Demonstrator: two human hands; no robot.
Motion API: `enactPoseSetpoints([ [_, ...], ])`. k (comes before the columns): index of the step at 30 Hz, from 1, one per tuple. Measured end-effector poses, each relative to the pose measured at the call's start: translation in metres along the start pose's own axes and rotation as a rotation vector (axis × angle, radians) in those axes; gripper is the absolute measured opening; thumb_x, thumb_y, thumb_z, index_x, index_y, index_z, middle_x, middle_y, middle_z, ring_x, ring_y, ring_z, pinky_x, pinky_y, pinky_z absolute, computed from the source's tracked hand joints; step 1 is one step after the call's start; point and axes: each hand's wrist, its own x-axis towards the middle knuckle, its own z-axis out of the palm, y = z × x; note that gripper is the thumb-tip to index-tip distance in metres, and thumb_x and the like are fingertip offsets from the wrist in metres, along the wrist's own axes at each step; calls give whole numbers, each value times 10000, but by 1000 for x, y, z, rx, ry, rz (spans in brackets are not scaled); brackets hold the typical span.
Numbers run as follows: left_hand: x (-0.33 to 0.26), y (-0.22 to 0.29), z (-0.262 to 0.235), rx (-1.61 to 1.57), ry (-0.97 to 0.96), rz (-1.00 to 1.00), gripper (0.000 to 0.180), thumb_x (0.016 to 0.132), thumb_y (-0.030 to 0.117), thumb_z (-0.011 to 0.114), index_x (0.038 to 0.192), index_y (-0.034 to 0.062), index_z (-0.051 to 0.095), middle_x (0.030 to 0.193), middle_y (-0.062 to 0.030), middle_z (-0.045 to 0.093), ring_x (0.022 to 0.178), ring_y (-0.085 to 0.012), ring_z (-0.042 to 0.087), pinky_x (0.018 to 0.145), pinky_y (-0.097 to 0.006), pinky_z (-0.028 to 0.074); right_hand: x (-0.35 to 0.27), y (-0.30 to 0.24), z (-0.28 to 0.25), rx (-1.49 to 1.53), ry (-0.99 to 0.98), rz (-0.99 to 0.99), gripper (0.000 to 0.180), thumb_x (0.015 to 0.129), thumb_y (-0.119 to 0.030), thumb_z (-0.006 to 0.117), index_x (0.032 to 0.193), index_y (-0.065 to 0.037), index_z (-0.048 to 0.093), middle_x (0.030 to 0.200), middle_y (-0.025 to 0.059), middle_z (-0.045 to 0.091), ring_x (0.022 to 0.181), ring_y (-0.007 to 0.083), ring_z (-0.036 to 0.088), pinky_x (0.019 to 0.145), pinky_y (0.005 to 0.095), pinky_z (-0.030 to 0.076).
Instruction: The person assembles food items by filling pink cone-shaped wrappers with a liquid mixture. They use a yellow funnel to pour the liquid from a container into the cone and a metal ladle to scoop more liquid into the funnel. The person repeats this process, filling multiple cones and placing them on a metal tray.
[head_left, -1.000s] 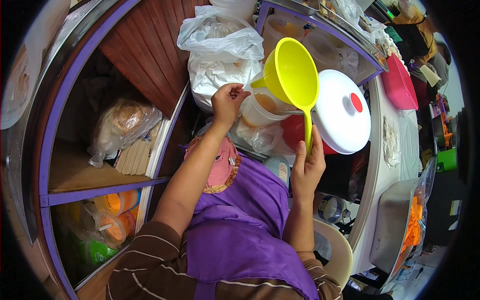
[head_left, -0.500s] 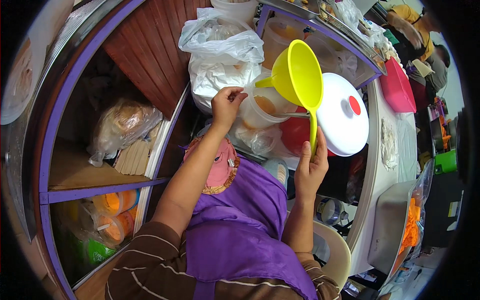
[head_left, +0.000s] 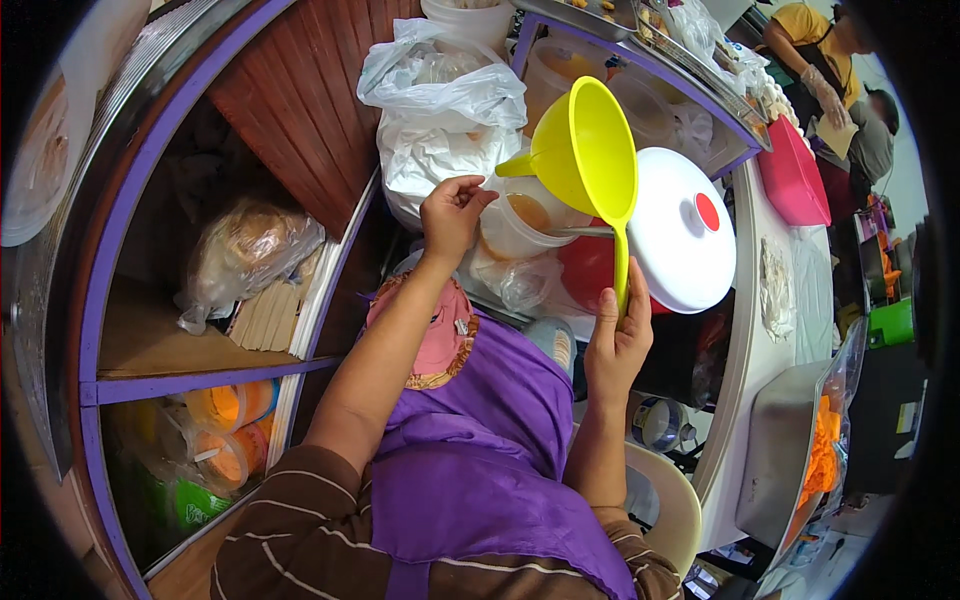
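My right hand point(head_left: 618, 335) is wrapped round the long handle of a yellow-green funnel point(head_left: 590, 150), which is tilted with its spout to the left. Close to the spout's tip, my left hand point(head_left: 455, 215) is closed in a pinch; whatever lies between its fingertips is too small or see-through to make out. Below the funnel stands a translucent tub point(head_left: 510, 240) with some brown liquid point(head_left: 529, 211) in it. A metal utensil handle point(head_left: 585, 231) crosses the tub's right rim. To the right, a white lid point(head_left: 675, 230) with a red knob leans over a red container point(head_left: 588, 272).
A white plastic bag point(head_left: 440, 150) stands behind my left hand. On the left are purple-edged shelves point(head_left: 200, 370) with a bagged item point(head_left: 250, 245). A pink bin point(head_left: 795, 175) and a metal tray point(head_left: 780, 430) sit on the right counter. Another person point(head_left: 815, 60) works at far right.
The funnel has shifted slightly left and down, its spout dipping a little. My left hand has barely moved. The person at far right has changed posture, and a gloved hand now shows.
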Motion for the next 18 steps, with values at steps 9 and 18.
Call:
enactPoseSetpoints([
  [9, 1, 1, 4, -8, 36, 32, 201, 709, -40, 657, 895, -61, 583, 719, -73, 621, 628, -81, 572, 591, -190, 473, -2, 2, -1, -23, 0, -6, 365, 870, -67, 485, 1212, 43, 426, 1121, 163, 532, 993, 171, 524, 850, 269, 402],
  [18, 2, 0, 5, 36, 73, 49, 194, 692, -25, 671, 873, -47, 603, 721, -71, 621, 605, -87, 570, 574, -199, 471, -5, -3, -6, 9, -43, 80, 383, 883, -92, 479, 1233, 44, 406, 1151, 143, 506, 1036, 155, 491, 887, 251, 372],
])
